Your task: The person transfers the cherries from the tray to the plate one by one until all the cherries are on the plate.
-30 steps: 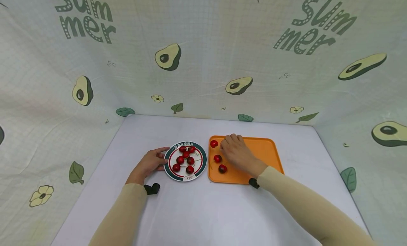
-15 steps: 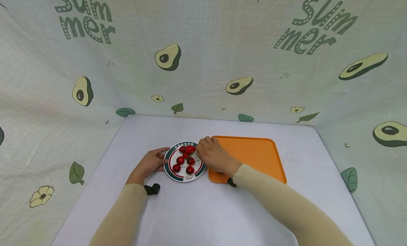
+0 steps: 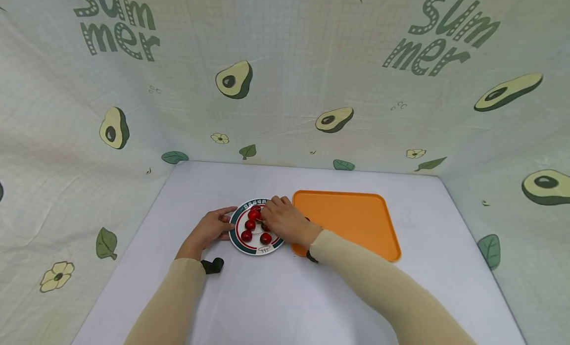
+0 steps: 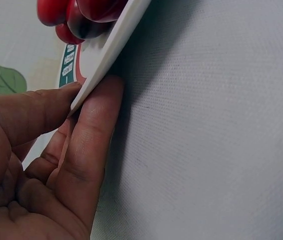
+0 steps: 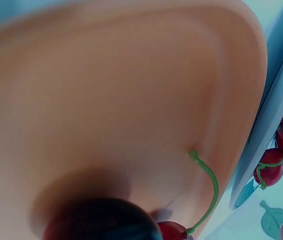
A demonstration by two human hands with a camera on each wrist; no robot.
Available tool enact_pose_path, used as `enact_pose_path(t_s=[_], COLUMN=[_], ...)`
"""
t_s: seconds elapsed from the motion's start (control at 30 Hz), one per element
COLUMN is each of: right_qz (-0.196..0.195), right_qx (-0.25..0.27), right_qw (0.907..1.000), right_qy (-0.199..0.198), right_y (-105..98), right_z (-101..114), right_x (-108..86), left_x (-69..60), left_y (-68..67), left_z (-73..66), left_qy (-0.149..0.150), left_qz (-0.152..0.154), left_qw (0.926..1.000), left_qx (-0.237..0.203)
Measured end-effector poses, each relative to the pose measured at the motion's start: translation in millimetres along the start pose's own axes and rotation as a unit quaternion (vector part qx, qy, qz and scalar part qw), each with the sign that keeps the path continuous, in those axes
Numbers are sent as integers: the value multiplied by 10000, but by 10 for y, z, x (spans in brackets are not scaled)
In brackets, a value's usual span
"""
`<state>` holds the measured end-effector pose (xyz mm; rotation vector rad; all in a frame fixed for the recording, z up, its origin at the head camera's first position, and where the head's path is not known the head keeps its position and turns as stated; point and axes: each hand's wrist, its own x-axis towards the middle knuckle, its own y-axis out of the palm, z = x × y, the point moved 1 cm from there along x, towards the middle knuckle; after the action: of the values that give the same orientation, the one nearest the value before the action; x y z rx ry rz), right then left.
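A round plate (image 3: 242, 247) with a green and red rim holds several red cherries (image 3: 247, 236), some with green stems. At its left edge, my left hand (image 3: 213, 227) grips the rim; the left wrist view shows the thumb above and a finger beneath the plate (image 4: 112, 47). Over the plate's right part, my right hand (image 3: 286, 220) holds a bright red cherry (image 3: 254, 215) at its fingertips, which are mostly hidden. On the orange tray (image 3: 352, 216), a dark cherry (image 3: 307, 219) shows partly behind the right hand. The right wrist view shows a dark cherry (image 5: 101, 222) close up.
The tray stands just right of the plate, their edges close together. Both are on a white table (image 3: 267, 300). A patterned cloth (image 3: 285, 77) with avocado prints rises behind and at both sides.
My right hand has travelled left from the tray to over the plate, carrying a cherry. Some cherries on the plate have shifted slightly left. My left hand has stayed at the rim.
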<state>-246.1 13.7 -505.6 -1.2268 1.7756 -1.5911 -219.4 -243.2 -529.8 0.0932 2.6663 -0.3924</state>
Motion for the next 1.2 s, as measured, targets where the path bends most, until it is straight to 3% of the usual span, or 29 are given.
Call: enact_pose_path(t_s=[0.57,1.2], right_qz=[251,388], right_qx=[2,605], right_qw=[9988,9924], right_qy=[421,1000], right_y=[-6,-97], right_z=[3,-85], right_x=[14,-153], left_x=[2,-20], left_y=[5,1], left_z=[-15,-14], left_qy=[-10,-49], left_qz=[15,-23], left_qw=[10000,9999], left_qx=[37,149])
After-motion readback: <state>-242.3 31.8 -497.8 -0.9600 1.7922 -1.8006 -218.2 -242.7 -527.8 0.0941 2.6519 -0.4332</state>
